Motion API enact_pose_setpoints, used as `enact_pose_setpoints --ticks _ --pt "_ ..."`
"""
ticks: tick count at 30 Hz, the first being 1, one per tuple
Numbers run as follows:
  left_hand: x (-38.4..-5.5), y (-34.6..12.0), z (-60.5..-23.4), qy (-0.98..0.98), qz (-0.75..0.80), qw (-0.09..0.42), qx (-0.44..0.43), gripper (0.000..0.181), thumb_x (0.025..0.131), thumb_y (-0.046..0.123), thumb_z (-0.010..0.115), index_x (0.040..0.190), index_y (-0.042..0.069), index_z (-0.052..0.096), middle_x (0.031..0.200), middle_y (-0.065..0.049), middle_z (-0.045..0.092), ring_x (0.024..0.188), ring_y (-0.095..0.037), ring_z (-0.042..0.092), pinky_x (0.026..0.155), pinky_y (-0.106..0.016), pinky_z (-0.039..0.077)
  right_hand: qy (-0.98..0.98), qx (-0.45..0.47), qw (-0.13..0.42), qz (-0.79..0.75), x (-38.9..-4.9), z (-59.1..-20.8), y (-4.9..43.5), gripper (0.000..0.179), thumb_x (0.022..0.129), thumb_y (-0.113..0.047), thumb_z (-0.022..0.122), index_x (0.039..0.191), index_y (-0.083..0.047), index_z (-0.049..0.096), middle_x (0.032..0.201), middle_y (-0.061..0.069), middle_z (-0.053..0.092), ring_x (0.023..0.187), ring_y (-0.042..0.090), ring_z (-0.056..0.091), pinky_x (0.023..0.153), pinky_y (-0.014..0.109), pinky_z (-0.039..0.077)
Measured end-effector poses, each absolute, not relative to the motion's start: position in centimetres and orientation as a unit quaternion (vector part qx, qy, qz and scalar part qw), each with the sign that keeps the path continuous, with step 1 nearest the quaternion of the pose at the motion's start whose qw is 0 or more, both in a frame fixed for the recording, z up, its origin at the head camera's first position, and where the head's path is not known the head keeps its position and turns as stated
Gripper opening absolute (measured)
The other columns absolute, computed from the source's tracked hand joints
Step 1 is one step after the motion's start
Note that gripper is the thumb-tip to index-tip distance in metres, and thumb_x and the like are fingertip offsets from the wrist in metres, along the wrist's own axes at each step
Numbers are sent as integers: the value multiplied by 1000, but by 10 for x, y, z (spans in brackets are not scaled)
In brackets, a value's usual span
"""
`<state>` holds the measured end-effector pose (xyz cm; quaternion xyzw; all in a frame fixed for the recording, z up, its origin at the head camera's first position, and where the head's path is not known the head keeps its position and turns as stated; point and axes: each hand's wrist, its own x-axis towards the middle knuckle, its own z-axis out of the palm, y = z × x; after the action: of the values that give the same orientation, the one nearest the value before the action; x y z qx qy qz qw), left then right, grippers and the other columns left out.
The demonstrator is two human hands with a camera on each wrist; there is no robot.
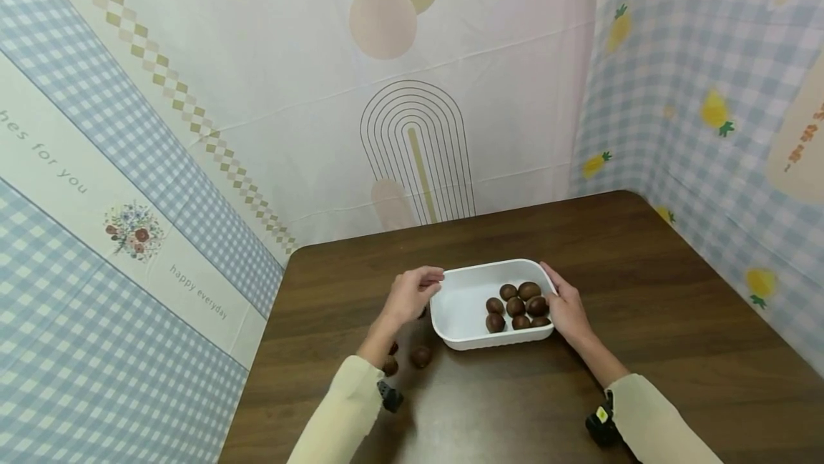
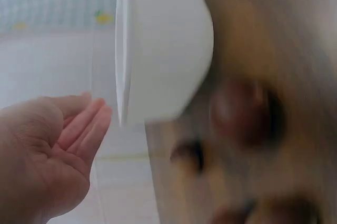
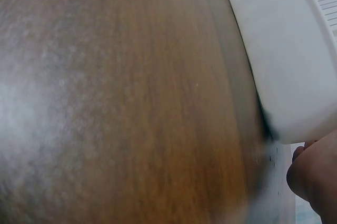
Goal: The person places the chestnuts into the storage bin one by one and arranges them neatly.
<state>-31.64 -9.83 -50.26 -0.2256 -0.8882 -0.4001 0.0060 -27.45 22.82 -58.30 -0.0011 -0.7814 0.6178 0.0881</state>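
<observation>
Right fingers gripping dish (brown balls inside), left fingers just beside

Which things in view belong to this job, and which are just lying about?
In the job:
tray, held by the right hand
brown balls inside it
loose balls on the table, probably

Apparently not:
nothing loose, only background cloths

Creased, matt cloth is hung behind the smooth, plastic-looking tray; smooth balls are held inside it; a glossy, wood-grained table is seen beneath it.
</observation>
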Motion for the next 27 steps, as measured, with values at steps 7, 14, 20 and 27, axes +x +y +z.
enact_pose_setpoints --ticks 7,14,20,27 --pt "-313 -167 -497 -886 -413 34 -208 29 102 6 71 131 2 72 123 -13 76 112 -25 74 95 -35 60 -783 5 93 615 -273 -582 226 71 94 15 40 163 2 36 167 24 34 153 40 30 124 57 25" --pt "-289 -219 -511 -873 -459 45 -157 36 101 1 71 137 -2 68 134 -15 72 125 -33 68 102 -35 56 -784 7 110 611 -273 -582 227 70 93 16 42 161 3 39 165 24 37 151 41 34 122 60 28" --pt "-266 -247 -532 -861 -492 44 -122 44 102 1 70 144 -4 61 144 -21 64 133 -38 62 107 -35 52 -787 -3 102 608 -273 -582 228 70 94 14 42 162 1 38 166 22 37 151 41 34 122 59 28" --pt "-240 -266 -553 -853 -507 35 -117 53 102 4 69 152 -6 52 153 -23 55 141 -42 54 110 -35 48 -784 0 94 614 -273 -583 227 70 94 15 42 163 1 37 166 23 35 152 42 32 122 60 27"
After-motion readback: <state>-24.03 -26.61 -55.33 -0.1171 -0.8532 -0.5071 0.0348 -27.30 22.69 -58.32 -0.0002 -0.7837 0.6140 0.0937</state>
